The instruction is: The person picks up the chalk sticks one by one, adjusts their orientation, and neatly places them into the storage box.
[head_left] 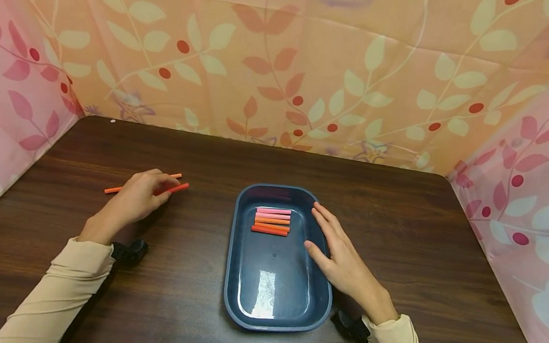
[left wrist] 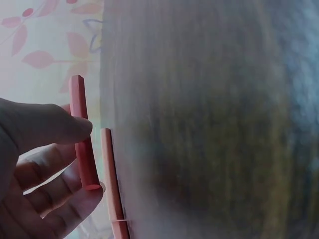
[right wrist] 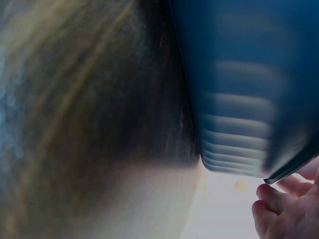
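Where left hand (head_left: 138,195) pinches, red stick (left wrist: 86,160), slim, straight

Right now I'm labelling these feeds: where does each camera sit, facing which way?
On the head, facing forward and down at the blue tray; left hand, right hand and sleeves show.
On the left wrist, facing the left hand, which pinches a red stick.
On the right wrist, facing the tray's outer wall; right hand partly shows.
Head and left wrist share the red stick.
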Tool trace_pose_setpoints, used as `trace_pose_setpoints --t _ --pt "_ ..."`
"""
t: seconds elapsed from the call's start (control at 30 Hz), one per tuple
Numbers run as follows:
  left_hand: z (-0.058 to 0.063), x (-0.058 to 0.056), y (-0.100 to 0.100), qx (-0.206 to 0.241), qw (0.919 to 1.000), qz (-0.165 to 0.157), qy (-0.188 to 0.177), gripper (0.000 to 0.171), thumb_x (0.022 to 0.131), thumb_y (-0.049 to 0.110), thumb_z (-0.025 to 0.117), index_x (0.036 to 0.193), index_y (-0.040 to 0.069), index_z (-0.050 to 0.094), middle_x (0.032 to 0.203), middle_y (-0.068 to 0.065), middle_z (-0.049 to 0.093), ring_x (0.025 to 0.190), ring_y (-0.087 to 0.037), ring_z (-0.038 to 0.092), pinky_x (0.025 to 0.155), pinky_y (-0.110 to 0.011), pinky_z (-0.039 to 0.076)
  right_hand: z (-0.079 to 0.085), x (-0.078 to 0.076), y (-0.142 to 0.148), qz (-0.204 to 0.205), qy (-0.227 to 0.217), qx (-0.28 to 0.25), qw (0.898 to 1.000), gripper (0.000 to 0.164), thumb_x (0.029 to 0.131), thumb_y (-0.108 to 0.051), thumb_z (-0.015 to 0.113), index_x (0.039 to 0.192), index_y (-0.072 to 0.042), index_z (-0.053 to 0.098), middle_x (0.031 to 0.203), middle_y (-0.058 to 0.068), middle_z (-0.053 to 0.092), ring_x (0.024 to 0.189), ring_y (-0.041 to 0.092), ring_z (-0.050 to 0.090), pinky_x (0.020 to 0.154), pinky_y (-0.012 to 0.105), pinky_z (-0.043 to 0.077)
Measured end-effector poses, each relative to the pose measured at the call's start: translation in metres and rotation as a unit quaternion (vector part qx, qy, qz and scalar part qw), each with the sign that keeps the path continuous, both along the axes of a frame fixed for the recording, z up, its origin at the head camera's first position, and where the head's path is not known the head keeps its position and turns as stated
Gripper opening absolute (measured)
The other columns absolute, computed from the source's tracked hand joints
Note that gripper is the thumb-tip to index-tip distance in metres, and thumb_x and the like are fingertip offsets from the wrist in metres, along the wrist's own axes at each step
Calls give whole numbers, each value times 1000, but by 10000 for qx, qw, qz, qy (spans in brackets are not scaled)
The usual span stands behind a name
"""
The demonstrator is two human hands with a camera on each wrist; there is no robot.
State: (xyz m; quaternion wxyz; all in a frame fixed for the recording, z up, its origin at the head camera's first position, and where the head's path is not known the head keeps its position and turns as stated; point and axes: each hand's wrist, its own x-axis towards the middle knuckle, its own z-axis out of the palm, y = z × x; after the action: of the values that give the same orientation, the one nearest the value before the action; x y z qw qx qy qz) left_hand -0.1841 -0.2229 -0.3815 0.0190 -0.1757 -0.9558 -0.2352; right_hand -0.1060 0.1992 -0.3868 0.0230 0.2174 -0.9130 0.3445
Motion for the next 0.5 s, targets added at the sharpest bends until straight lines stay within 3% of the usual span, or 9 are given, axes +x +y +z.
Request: trace_pose_setpoints --t 0.23,0.5 --pt "2 1 3 31 10000 54 25 33 86 -2 67 120 -2 68 114 -26 68 83 -32 60 73 -44 46 -1 0 0 8 57 -17 10000 69 95 -18 64 153 0 31 163 10 25 148 31 31 114 60 31" --pt "6 4 8 280 9992 -46 269 34 86 -4 67 120 -3 68 117 -25 68 96 -39 65 81 -55 51 -1 0 1 44 72 -37 10000 69 96 -19 64 153 -1 31 163 9 25 147 30 32 115 59 32"
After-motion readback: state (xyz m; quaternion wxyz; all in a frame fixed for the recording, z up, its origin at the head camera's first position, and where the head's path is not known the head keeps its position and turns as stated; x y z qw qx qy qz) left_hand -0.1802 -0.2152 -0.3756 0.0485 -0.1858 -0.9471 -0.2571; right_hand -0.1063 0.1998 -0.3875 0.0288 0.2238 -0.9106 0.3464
